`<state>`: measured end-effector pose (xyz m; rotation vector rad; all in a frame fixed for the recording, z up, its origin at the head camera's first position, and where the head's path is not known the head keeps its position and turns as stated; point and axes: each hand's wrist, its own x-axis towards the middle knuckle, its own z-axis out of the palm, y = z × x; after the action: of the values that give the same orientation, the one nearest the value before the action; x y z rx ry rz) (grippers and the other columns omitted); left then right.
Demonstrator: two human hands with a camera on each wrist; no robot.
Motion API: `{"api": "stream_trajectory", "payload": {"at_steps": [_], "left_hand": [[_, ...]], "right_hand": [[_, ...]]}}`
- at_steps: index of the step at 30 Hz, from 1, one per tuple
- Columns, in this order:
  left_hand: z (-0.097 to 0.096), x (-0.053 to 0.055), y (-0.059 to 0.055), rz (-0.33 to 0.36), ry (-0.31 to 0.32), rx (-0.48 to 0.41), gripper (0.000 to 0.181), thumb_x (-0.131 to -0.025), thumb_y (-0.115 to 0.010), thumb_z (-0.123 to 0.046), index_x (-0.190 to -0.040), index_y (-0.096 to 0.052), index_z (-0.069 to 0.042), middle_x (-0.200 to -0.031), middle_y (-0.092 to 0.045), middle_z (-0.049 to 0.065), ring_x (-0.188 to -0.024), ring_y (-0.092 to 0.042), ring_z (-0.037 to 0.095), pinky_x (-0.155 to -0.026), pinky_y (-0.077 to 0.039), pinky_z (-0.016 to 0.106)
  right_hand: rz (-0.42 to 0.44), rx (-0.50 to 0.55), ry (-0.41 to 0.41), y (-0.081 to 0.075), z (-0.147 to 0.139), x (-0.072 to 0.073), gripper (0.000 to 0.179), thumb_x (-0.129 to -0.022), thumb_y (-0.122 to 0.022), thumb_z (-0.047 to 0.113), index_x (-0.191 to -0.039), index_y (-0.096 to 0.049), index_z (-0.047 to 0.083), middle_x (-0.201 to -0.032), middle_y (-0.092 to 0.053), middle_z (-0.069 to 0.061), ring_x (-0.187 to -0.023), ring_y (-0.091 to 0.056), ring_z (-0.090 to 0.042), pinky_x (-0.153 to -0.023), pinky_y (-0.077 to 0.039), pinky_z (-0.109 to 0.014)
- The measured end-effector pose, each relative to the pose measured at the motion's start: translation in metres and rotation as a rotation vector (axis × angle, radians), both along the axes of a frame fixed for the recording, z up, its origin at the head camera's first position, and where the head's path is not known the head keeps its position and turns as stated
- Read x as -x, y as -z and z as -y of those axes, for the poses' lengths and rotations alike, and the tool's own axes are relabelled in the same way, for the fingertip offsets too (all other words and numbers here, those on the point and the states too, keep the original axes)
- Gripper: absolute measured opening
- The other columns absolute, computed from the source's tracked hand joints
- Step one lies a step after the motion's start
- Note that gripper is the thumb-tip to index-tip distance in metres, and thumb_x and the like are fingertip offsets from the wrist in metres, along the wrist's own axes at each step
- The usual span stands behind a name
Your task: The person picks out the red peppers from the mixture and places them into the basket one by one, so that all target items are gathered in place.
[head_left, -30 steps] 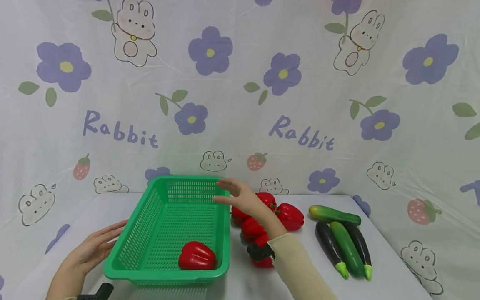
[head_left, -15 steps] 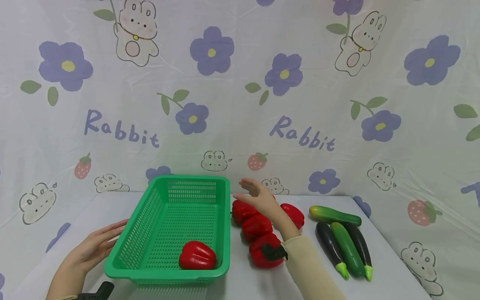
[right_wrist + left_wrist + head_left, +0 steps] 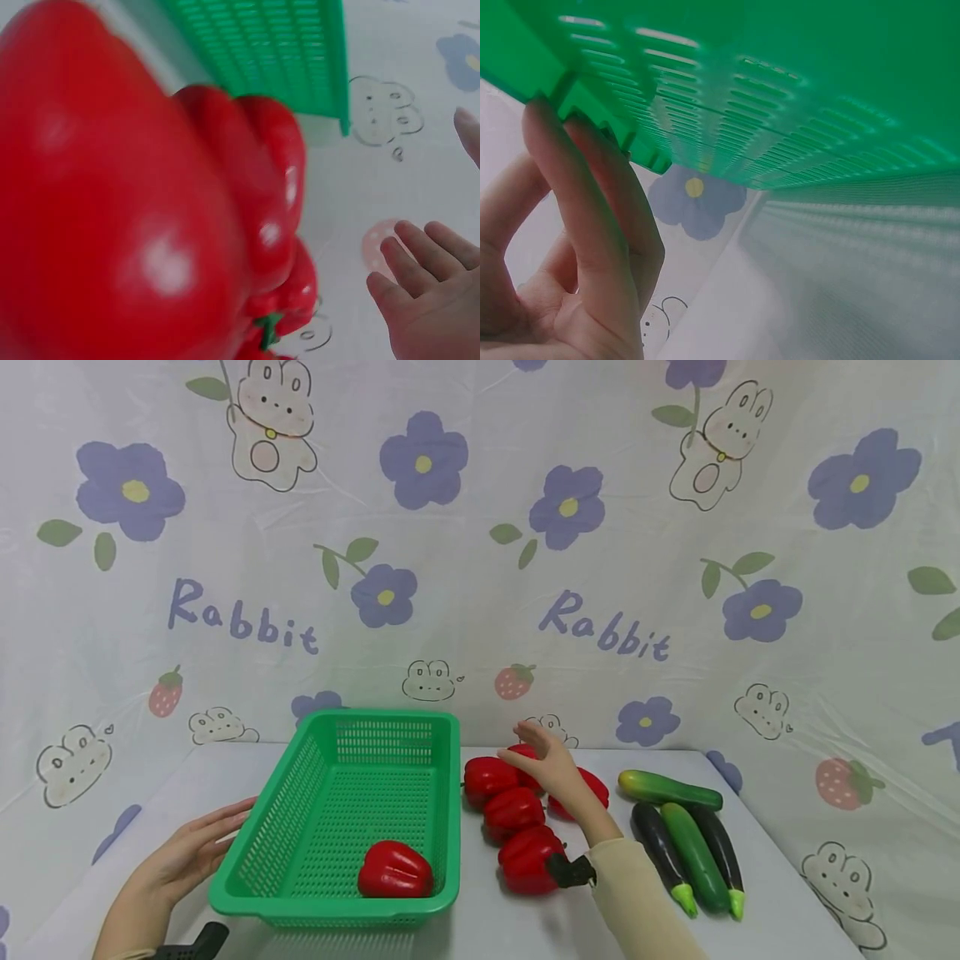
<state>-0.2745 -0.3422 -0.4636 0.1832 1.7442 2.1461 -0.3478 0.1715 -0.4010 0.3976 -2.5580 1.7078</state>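
Observation:
A green plastic basket (image 3: 453,810) stands left of centre with one red bell pepper (image 3: 395,870) lying at its near right corner. My left hand (image 3: 176,860) is at the basket's left side, fingertips touching the outer rim (image 3: 592,105) and fingers fairly straight. Over the group of red bell peppers my right hand (image 3: 553,767) hovers, holding nothing, fingers extended and thumb apart. A front pepper (image 3: 529,860), a middle pepper (image 3: 514,812) and a left pepper (image 3: 489,781) lie beside the basket. The right hand (image 3: 435,300) partly covers the peppers behind.
On the right of the white table (image 3: 570,935) lie a green zucchini (image 3: 669,789), another zucchini (image 3: 694,857), and two dark eggplants, one left (image 3: 662,857) and one right (image 3: 722,860). A patterned cloth (image 3: 465,543) hangs behind the table.
My right hand has moved right, from the basket's far right rim to above the peppers. The left hand, basket and pepper inside it stay put.

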Motion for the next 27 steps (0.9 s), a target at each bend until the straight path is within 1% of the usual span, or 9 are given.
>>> {"api": "stream_trajectory", "payload": {"at_steps": [4, 10, 12, 17, 19, 22, 24, 27], "left_hand": [[0.0, 0.0, 0.0, 0.002, 0.0, -0.017, 0.036, -0.106, -0.039, -0.018, -0.113, -0.068, -0.04, -0.116, -0.067, -0.021, -0.107, -0.065, 0.003, -0.09, -0.055, 0.024], [0.0, 0.001, 0.0, 0.017, -0.009, -0.013, 0.036, -0.106, -0.04, -0.018, -0.112, -0.068, -0.04, -0.115, -0.067, -0.021, -0.107, -0.065, 0.003, -0.09, -0.055, 0.024], [0.0, 0.001, 0.001, 0.012, 0.005, -0.023, 0.037, -0.106, -0.039, -0.018, -0.113, -0.068, -0.04, -0.117, -0.067, -0.021, -0.108, -0.064, 0.003, -0.091, -0.055, 0.024], [0.001, 0.001, 0.004, -0.011, 0.031, -0.053, 0.039, -0.107, -0.036, -0.016, -0.115, -0.068, -0.038, -0.118, -0.067, -0.02, -0.109, -0.064, 0.004, -0.091, -0.055, 0.024], [0.002, 0.002, 0.004, -0.012, 0.029, -0.055, 0.039, -0.107, -0.037, -0.016, -0.115, -0.068, -0.038, -0.118, -0.067, -0.019, -0.109, -0.065, 0.004, -0.091, -0.055, 0.025], [0.002, 0.002, 0.004, -0.001, 0.02, -0.05, 0.038, -0.107, -0.037, -0.017, -0.114, -0.068, -0.038, -0.117, -0.067, -0.02, -0.108, -0.065, 0.004, -0.091, -0.055, 0.025], [0.002, 0.002, 0.003, 0.006, 0.015, -0.042, 0.038, -0.107, -0.038, -0.017, -0.114, -0.068, -0.039, -0.117, -0.067, -0.02, -0.108, -0.065, 0.004, -0.091, -0.055, 0.025], [0.001, 0.002, 0.001, 0.016, 0.003, -0.032, 0.036, -0.106, -0.039, -0.018, -0.112, -0.068, -0.039, -0.116, -0.067, -0.02, -0.107, -0.065, 0.004, -0.091, -0.055, 0.025]], "right_hand": [[0.007, 0.012, 0.038, 0.008, -0.007, 0.001, 0.072, -0.088, -0.072, 0.031, -0.149, -0.037, 0.015, -0.152, -0.044, -0.011, -0.145, -0.035, -0.032, -0.115, -0.032, -0.055], [-0.017, -0.038, 0.119, 0.016, -0.017, 0.005, 0.072, -0.087, -0.072, 0.032, -0.148, -0.038, 0.013, -0.151, -0.044, -0.012, -0.146, -0.032, -0.034, -0.115, -0.028, -0.061], [-0.018, -0.053, 0.138, 0.018, -0.02, 0.005, 0.074, -0.087, -0.072, 0.032, -0.149, -0.037, 0.011, -0.152, -0.043, -0.013, -0.146, -0.031, -0.035, -0.114, -0.029, -0.062], [-0.011, -0.078, 0.184, 0.025, -0.029, 0.007, 0.075, -0.089, -0.071, 0.036, -0.15, -0.035, 0.011, -0.153, -0.042, -0.014, -0.145, -0.033, -0.034, -0.113, -0.034, -0.057], [-0.013, -0.088, 0.205, 0.029, -0.033, 0.007, 0.075, -0.089, -0.07, 0.038, -0.15, -0.035, 0.012, -0.153, -0.042, -0.013, -0.145, -0.033, -0.034, -0.114, -0.034, -0.056], [-0.006, -0.098, 0.231, 0.033, -0.04, 0.007, 0.076, -0.089, -0.069, 0.039, -0.15, -0.034, 0.012, -0.154, -0.04, -0.014, -0.146, -0.031, -0.034, -0.115, -0.03, -0.058], [0.009, -0.091, 0.251, 0.036, -0.044, 0.007, 0.077, -0.089, -0.069, 0.04, -0.151, -0.033, 0.012, -0.155, -0.038, -0.014, -0.147, -0.029, -0.034, -0.116, -0.028, -0.058], [0.031, -0.075, 0.28, 0.041, -0.05, 0.008, 0.077, -0.09, -0.069, 0.038, -0.152, -0.031, 0.012, -0.156, -0.036, -0.014, -0.147, -0.028, -0.034, -0.116, -0.028, -0.057]]}}
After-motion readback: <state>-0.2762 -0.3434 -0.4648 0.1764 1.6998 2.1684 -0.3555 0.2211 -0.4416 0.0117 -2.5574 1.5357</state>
